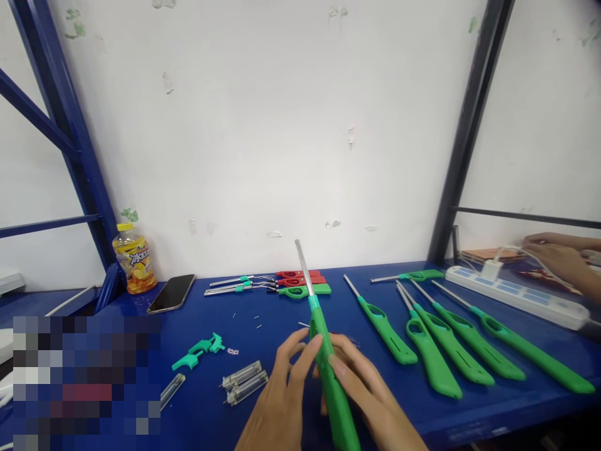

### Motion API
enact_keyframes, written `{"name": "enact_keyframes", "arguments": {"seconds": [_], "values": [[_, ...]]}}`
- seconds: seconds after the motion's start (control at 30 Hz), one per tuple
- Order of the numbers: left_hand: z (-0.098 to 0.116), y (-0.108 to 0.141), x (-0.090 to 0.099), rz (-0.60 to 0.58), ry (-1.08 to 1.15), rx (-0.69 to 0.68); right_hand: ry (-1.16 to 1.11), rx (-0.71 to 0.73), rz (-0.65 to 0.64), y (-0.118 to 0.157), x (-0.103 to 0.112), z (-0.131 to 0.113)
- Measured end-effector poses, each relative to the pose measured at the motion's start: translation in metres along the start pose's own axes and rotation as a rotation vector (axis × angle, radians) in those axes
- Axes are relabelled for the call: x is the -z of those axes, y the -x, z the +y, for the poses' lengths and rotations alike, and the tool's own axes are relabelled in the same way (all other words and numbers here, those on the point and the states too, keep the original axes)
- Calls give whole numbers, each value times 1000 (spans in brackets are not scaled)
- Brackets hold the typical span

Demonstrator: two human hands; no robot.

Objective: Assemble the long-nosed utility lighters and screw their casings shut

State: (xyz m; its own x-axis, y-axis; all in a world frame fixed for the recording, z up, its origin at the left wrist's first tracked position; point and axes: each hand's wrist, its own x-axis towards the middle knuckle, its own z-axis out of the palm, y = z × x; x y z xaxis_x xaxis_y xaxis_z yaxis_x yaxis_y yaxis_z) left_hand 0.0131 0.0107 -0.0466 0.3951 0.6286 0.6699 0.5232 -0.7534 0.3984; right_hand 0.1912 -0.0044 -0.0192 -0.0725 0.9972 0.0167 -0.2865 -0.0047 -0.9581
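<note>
A green long-necked lighter (334,401) with a metal tube is held upright at a slant in front of me, its tube tip pointing toward the wall. My left hand (282,391) grips it from the left, thumb on the upper body near the trigger opening. From the right, my right hand (369,388) closes on the same lighter, its thumb lying along the body. Left of my hands lie clear fuel tanks (246,387) and turquoise trigger pieces (200,352). Several finished-looking green lighters (434,363) lie to the right.
Red and green lighter parts with wires (300,282) lie at the back. A phone (173,293) and a yellow-capped bottle (135,260) stand back left. A white power strip (516,297) runs along the right. Another person's hand (558,263) is at far right. A patch at lower left is pixelated.
</note>
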Motion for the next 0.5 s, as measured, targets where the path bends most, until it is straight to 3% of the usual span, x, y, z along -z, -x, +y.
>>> {"name": "enact_keyframes", "arguments": {"seconds": [0.2,0.37,0.5], "values": [[3,1,-3,-9,117,115,-51,-7,28,11,-27,26],[4,2,4,-64,173,123,-101,10,71,6,-28,36],[-8,3,-3,-131,248,168,-132,45,42,4,-26,37]]}}
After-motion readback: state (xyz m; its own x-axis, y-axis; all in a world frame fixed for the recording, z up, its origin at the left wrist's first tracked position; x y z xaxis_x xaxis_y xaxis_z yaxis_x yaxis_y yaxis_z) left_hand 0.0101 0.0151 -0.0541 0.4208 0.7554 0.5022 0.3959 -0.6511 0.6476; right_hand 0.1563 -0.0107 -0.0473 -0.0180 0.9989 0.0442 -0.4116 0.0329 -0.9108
